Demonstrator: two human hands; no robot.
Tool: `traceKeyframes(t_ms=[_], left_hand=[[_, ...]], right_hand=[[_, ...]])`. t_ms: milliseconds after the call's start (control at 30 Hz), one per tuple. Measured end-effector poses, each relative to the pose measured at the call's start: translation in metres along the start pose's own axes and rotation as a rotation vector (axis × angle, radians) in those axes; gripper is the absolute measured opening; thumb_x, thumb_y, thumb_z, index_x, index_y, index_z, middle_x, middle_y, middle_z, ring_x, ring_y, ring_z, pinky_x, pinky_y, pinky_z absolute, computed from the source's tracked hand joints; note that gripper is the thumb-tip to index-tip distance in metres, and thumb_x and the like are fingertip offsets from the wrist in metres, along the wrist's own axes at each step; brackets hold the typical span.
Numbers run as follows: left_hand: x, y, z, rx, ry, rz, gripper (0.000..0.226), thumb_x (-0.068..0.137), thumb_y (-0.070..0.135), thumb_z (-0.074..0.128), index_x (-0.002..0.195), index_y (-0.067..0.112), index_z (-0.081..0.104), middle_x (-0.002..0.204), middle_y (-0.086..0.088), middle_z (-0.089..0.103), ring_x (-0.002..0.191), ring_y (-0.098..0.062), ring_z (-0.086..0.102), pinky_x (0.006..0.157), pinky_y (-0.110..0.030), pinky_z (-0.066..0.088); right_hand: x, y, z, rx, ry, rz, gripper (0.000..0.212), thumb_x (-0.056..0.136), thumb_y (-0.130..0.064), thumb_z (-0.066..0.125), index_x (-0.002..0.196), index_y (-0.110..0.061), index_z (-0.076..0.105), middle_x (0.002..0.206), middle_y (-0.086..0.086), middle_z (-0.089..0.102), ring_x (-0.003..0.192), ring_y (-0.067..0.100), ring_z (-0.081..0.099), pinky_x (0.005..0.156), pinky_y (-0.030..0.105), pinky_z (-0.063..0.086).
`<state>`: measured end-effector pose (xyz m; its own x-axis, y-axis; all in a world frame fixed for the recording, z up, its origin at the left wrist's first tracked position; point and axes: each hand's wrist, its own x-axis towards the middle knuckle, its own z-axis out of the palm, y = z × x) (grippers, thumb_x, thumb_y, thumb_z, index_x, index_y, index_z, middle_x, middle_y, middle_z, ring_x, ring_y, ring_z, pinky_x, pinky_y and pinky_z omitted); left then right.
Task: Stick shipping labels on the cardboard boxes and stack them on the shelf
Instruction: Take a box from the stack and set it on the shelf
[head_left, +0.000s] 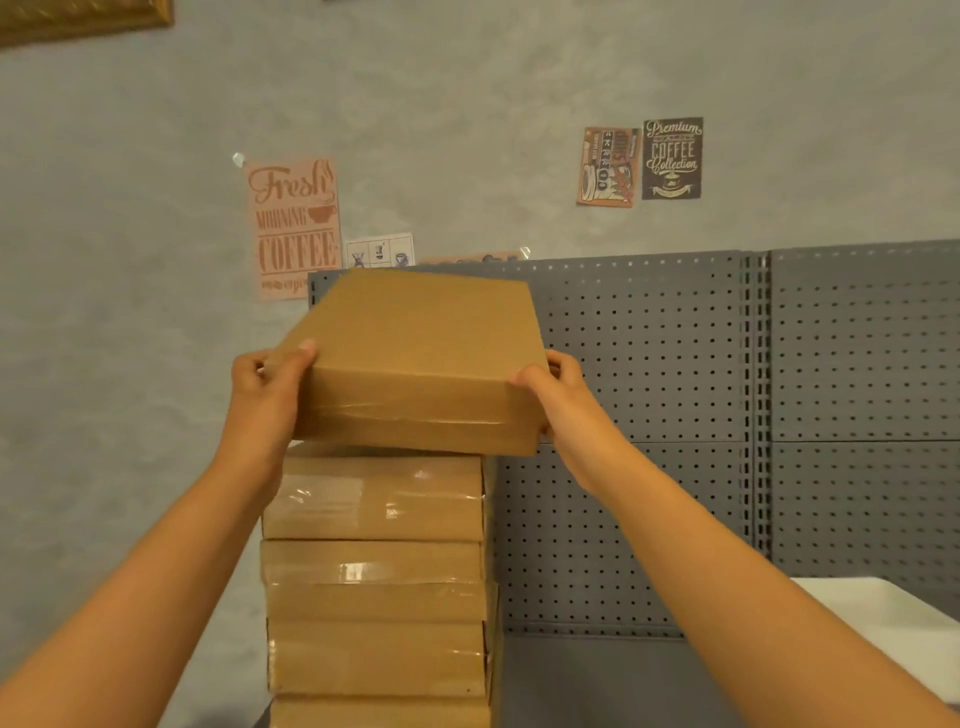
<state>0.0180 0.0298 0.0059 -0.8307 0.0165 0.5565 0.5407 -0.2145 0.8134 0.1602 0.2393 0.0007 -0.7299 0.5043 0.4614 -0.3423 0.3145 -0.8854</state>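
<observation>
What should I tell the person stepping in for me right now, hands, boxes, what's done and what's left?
Left hand grips the left side of the top cardboard box; right hand grips its right side.
The box sits skewed at the top of the stack of boxes, in front of the grey pegboard shelf back; whether it rests fully is unclear.
Done: at least four taped boxes stacked below.
Left: square this box up and let go. No shipping label shows on any visible face, so check labels.
</observation>
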Motion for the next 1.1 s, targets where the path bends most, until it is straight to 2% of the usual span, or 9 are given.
traceKeyframes(t_ms=[133,267,333,433,500,733,867,967,1100], left_hand=[[-0.025,0.013,0.029,-0.048,-0.088,0.041,0.052,0.087,0.049,0.057,0.128,0.021,0.043,0.122,0.002,0.049,0.105,-0.015,0.049,0.084,-0.032,0.038],[-0.051,0.019,0.062,-0.119,-0.287,0.005,0.075,0.065,0.056,0.065,0.133,0.029,0.049,0.13,0.005,0.055,0.117,-0.016,0.052,0.094,-0.035,0.042],[-0.066,0.017,0.082,-0.127,-0.347,-0.018,0.064,0.073,0.047,0.064,0.133,0.029,0.05,0.13,0.006,0.055,0.117,-0.015,0.051,0.091,-0.033,0.04],[-0.092,0.01,0.114,-0.14,-0.368,-0.08,0.042,0.087,0.021,0.061,0.126,0.023,0.047,0.124,0.003,0.054,0.109,-0.017,0.052,0.085,-0.033,0.039],[-0.112,0.002,0.136,-0.144,-0.381,-0.137,0.043,0.086,0.016,0.063,0.123,0.022,0.043,0.121,0.001,0.054,0.105,-0.016,0.053,0.085,-0.033,0.041],[-0.18,-0.055,0.186,0.105,-0.456,-0.283,0.069,0.081,0.038,0.07,0.138,0.028,0.032,0.125,0.005,0.05,0.106,-0.016,0.053,0.093,-0.036,0.045],[-0.215,-0.089,0.204,0.188,-0.47,-0.422,0.065,0.082,0.038,0.07,0.135,0.023,0.035,0.117,0.005,0.05,0.099,-0.014,0.052,0.079,-0.03,0.042],[-0.232,-0.118,0.209,0.285,-0.459,-0.531,0.064,0.079,0.044,0.07,0.128,0.021,0.035,0.115,0.002,0.051,0.098,-0.017,0.054,0.08,-0.034,0.046],[-0.247,-0.148,0.212,0.375,-0.488,-0.646,0.056,0.08,0.041,0.07,0.116,0.019,0.034,0.105,0.0,0.052,0.087,-0.015,0.053,0.077,-0.035,0.045]], right_hand=[[-0.011,-0.008,-0.044,0.084,0.103,-0.03,0.049,0.088,-0.044,0.057,0.127,-0.025,0.035,0.12,-0.004,0.048,0.111,0.018,0.05,0.101,0.049,0.044],[-0.024,-0.004,-0.094,0.04,0.158,-0.038,0.075,0.083,-0.045,0.064,0.143,-0.031,0.023,0.136,-0.007,0.045,0.116,0.019,0.052,0.102,0.047,0.043],[-0.032,0.001,-0.121,0.026,0.158,-0.049,0.073,0.084,-0.042,0.064,0.145,-0.032,0.026,0.138,-0.009,0.046,0.119,0.017,0.052,0.103,0.043,0.043],[-0.047,0.009,-0.161,-0.003,0.169,-0.062,0.05,0.088,-0.031,0.06,0.133,-0.033,0.038,0.128,-0.009,0.052,0.113,0.016,0.054,0.093,0.034,0.044],[-0.056,0.019,-0.187,-0.026,0.182,-0.047,0.056,0.089,-0.029,0.061,0.138,-0.031,0.036,0.127,-0.008,0.051,0.112,0.016,0.054,0.09,0.033,0.043],[-0.088,0.085,-0.247,-0.159,0.17,0.157,0.055,0.089,-0.028,0.061,0.136,-0.027,0.034,0.114,-0.01,0.051,0.098,0.014,0.056,0.082,0.033,0.044],[-0.107,0.133,-0.26,-0.281,0.179,0.297,0.058,0.087,-0.039,0.064,0.131,-0.02,0.033,0.108,-0.006,0.048,0.094,0.015,0.053,0.077,0.028,0.041],[-0.118,0.168,-0.266,-0.373,0.152,0.395,0.057,0.085,-0.04,0.065,0.125,-0.012,0.035,0.111,0.001,0.052,0.094,0.017,0.053,0.078,0.029,0.042],[-0.127,0.207,-0.269,-0.405,0.114,0.515,0.056,0.086,-0.042,0.064,0.123,-0.014,0.034,0.123,0.007,0.054,0.1,0.022,0.055,0.085,0.035,0.046]])
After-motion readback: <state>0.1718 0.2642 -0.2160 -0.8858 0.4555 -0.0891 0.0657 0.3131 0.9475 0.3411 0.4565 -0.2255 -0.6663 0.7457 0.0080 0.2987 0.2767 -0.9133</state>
